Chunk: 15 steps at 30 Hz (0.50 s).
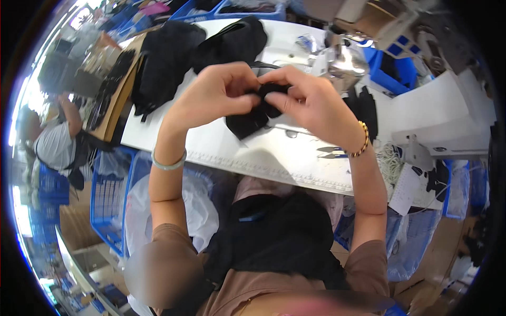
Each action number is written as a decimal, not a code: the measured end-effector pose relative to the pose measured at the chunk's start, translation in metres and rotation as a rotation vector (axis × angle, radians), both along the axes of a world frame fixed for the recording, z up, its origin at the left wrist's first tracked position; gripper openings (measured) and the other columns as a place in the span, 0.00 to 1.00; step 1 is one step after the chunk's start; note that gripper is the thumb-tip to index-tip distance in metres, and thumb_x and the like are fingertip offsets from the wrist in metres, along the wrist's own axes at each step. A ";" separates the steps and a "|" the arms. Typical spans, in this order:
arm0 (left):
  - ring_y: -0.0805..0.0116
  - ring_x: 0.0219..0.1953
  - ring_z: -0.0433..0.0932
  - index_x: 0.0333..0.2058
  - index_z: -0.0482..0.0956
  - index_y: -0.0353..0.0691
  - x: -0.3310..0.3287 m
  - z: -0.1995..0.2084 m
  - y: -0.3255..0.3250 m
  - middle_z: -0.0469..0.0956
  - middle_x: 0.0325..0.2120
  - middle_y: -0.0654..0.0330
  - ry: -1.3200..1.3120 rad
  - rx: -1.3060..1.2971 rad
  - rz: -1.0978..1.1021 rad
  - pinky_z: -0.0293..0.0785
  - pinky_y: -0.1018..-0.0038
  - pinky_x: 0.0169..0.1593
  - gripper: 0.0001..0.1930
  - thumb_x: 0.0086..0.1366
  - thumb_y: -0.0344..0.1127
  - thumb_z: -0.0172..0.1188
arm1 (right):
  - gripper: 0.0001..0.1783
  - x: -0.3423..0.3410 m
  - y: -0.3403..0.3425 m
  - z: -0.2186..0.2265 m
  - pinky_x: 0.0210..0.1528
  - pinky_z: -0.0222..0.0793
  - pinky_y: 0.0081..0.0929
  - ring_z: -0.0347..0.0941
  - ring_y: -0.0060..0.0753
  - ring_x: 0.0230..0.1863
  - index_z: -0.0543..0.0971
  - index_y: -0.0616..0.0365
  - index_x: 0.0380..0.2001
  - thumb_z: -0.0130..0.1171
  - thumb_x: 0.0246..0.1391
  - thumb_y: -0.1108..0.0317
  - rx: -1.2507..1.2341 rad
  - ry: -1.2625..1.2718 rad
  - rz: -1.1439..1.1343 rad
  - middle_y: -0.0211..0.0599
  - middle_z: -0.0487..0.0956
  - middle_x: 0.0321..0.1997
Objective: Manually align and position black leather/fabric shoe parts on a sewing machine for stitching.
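The small black cloth piece (246,124) was matte and soft in form. Its upper portion was bunched and folded, held between the left grip (219,95) and the right grip (311,105). Its lower portion extended below the left grip toward the person, ending in a corner over the white surface (211,141). Contact with the surface could not be determined.
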State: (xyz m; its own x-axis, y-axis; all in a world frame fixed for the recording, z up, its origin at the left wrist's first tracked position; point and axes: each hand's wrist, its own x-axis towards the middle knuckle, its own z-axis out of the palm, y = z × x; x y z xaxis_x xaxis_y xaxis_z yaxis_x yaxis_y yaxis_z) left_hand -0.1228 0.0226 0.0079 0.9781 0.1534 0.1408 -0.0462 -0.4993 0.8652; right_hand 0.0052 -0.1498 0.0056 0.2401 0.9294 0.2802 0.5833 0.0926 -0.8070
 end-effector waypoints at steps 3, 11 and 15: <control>0.81 0.23 0.71 0.29 0.73 0.32 -0.025 -0.022 -0.005 0.72 0.19 0.65 -0.658 0.176 0.543 0.68 0.86 0.30 0.04 0.54 0.23 0.59 | 0.11 -0.001 0.023 -0.017 0.14 0.59 0.16 0.64 0.14 0.12 0.73 0.63 0.39 0.56 0.54 0.69 -0.041 0.217 -0.008 0.29 0.72 0.15; 0.74 0.20 0.74 0.31 0.73 0.27 -0.064 -0.077 -0.081 0.75 0.19 0.57 -0.308 -0.393 0.555 0.68 0.82 0.23 0.04 0.60 0.23 0.52 | 0.10 -0.025 0.027 -0.009 0.12 0.59 0.12 0.65 0.12 0.13 0.74 0.63 0.38 0.56 0.54 0.70 -0.046 0.410 -0.002 0.27 0.73 0.16; 0.70 0.22 0.76 0.33 0.74 0.25 -0.037 -0.082 -0.076 0.77 0.21 0.54 -0.581 -0.893 0.440 0.72 0.80 0.25 0.07 0.61 0.26 0.55 | 0.12 -0.038 0.018 -0.005 0.12 0.59 0.10 0.66 0.11 0.15 0.74 0.61 0.41 0.58 0.52 0.71 -0.024 0.412 0.017 0.31 0.73 0.34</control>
